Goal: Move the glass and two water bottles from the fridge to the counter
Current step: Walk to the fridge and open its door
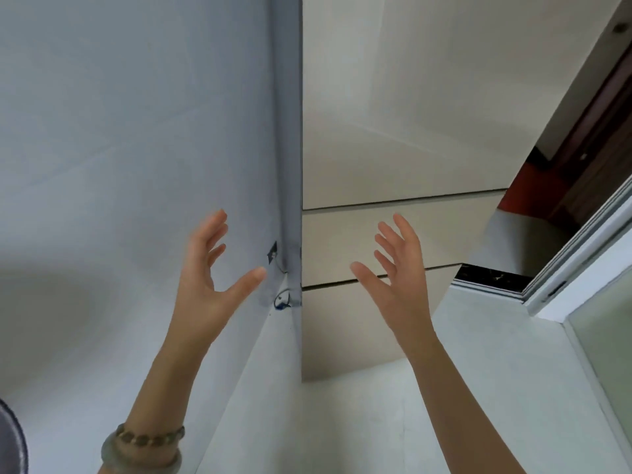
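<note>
My left hand (208,268) is raised in front of a pale blue-grey panel (136,131), fingers spread, holding nothing. My right hand (398,271) is up beside it, palm facing left, fingers apart and empty, in front of beige panels (376,234). The two hands are about a hand's width apart and touch nothing. No glass, water bottle or fridge interior shows in this view. Two bracelets sit on my left wrist.
A vertical grey edge (290,131) with a small black fitting (272,251) and a wire runs between the hands. A white sliding-frame rail (574,254) and frosted pane (608,336) lie at right. A dark wooden door (591,142) stands beyond.
</note>
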Available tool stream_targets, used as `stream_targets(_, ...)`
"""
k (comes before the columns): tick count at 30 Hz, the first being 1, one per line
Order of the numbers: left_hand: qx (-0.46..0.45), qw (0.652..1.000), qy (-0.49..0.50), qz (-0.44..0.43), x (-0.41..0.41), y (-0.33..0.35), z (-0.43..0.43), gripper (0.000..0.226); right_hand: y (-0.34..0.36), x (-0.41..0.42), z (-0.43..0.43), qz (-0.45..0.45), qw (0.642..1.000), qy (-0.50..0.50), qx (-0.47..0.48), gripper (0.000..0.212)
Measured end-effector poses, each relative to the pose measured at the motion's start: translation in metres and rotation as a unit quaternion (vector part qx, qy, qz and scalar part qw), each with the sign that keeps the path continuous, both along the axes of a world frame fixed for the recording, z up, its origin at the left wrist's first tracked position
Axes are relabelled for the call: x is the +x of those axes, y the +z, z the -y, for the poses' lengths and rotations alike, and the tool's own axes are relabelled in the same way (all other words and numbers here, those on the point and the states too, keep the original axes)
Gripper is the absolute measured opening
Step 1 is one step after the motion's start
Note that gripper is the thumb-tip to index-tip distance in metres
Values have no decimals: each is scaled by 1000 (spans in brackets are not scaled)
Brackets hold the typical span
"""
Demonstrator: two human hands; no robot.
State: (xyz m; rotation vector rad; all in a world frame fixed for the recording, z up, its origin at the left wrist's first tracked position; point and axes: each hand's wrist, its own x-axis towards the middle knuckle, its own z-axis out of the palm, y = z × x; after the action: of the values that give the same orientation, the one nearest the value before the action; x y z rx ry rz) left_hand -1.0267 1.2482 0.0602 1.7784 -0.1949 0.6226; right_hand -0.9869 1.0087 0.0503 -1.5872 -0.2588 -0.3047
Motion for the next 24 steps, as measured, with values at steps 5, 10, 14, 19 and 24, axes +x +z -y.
stream_targets(5, 20, 997, -21, 67, 34, 48, 7, 82, 56, 26, 1, 86, 996, 3, 13, 81)
stream_targets(10, 43, 991, -16, 127, 66, 98, 8, 84, 108, 49, 4, 175, 984, -8, 17, 79)
stream_targets(14, 69, 986, -7, 153, 84, 131, 7, 87, 142, 61, 3, 217, 976, -12, 18, 79)
stream_targets(19, 92, 983, 3, 162, 100, 146, 8, 87, 161, 74, 2, 248, 969, -14, 16, 79)
stream_targets(24, 104, 986, 1, 134, 116, 133, 10, 89, 159, 85, 3, 247, 969, -15, -2, 77)
